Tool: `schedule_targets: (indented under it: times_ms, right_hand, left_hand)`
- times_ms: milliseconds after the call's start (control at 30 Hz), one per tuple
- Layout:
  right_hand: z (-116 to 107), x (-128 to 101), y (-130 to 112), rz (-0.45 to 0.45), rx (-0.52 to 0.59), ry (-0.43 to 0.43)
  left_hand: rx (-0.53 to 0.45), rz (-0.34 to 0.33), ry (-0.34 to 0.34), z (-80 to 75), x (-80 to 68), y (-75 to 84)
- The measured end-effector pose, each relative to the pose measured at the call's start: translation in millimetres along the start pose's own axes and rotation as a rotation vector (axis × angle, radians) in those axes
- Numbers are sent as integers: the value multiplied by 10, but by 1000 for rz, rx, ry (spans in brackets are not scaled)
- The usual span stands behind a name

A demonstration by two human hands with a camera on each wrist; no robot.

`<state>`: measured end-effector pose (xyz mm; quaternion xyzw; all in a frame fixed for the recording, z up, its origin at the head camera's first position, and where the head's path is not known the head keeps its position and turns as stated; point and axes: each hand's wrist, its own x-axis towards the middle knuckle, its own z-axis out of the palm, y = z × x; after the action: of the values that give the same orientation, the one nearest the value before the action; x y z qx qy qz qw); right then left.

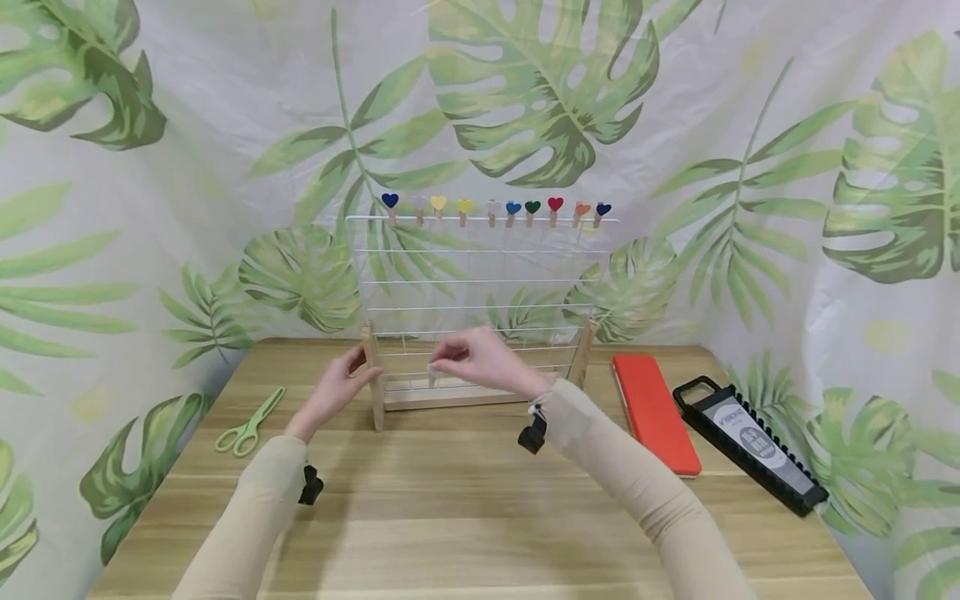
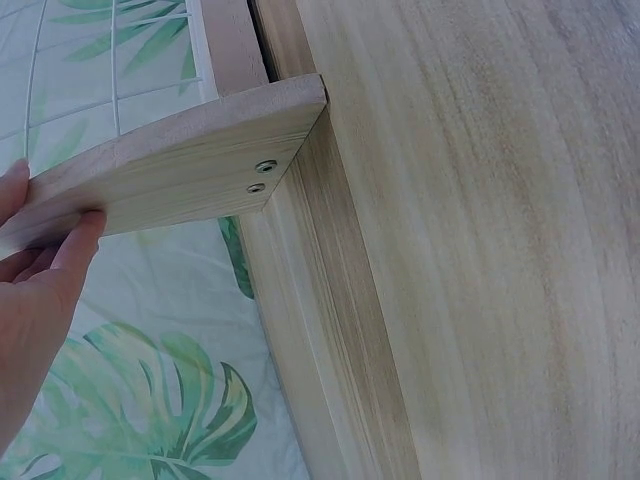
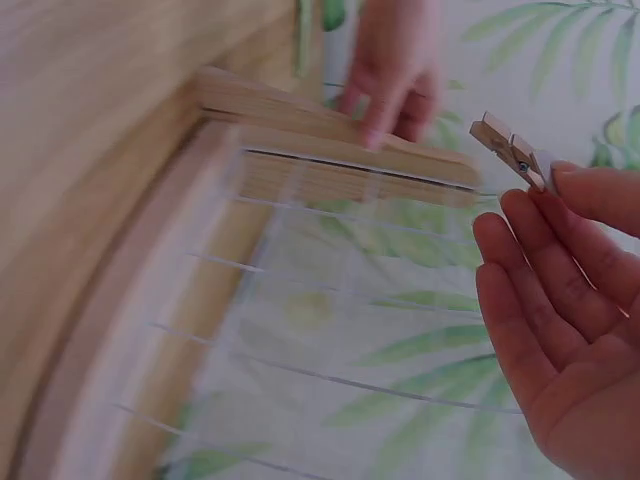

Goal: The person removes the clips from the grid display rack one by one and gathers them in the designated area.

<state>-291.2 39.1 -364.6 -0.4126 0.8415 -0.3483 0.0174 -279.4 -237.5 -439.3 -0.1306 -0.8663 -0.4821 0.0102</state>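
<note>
A white wire grid rack (image 1: pixel 480 283) stands on wooden feet at the back of the table (image 1: pixel 450 500). Along its top wire sits a row of heart-topped clothespins (image 1: pixel 495 207) in several colours. My left hand (image 1: pixel 341 385) grips the rack's left wooden post (image 1: pixel 371 375); the left wrist view shows the fingers (image 2: pixel 70 240) curled round that wooden piece (image 2: pixel 190 170). My right hand (image 1: pixel 472 358) pinches a small plain wooden clothespin (image 1: pixel 432 375) close to the lower wires. In the right wrist view the clothespin (image 3: pixel 512 150) sticks out past the fingertips (image 3: pixel 540 215), beside the post (image 3: pixel 330 135).
Green scissors (image 1: pixel 247 423) lie at the table's left. A red flat case (image 1: pixel 656 412) and a black slotted holder (image 1: pixel 750 442) lie to the right of the rack. A leaf-print cloth (image 1: pixel 150 167) hangs behind and at both sides.
</note>
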Motion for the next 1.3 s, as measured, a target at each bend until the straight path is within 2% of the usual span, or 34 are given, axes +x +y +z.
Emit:
schedule_targets:
  times_ms: [100,300,433,567,667,867,1300]
  right_hand:
    - [197,-76,160,18,2,-25]
    - [497,-208,391,67,39,-68]
    - [684,-275,512,82,34,-85]
    - [873,-328,619,104,29,-117]
    - [985,-366,670,152,42,-146]
    - [1095,-413,724,242,62,-181]
    - [1180,-383,854,246,42,-216]
  left_hand:
    - [0,-12,-2,-2,16,-38]
    - [6,-10,11,31,121,-319]
    - [3,-10,11,32,148,-415]
    - [1,-6,13,32,152,-428]
    - [6,-2,16,34,154,-425]
    - [2,-3,13,34,154,-406]
    - [7,-5,12,36,146,-393]
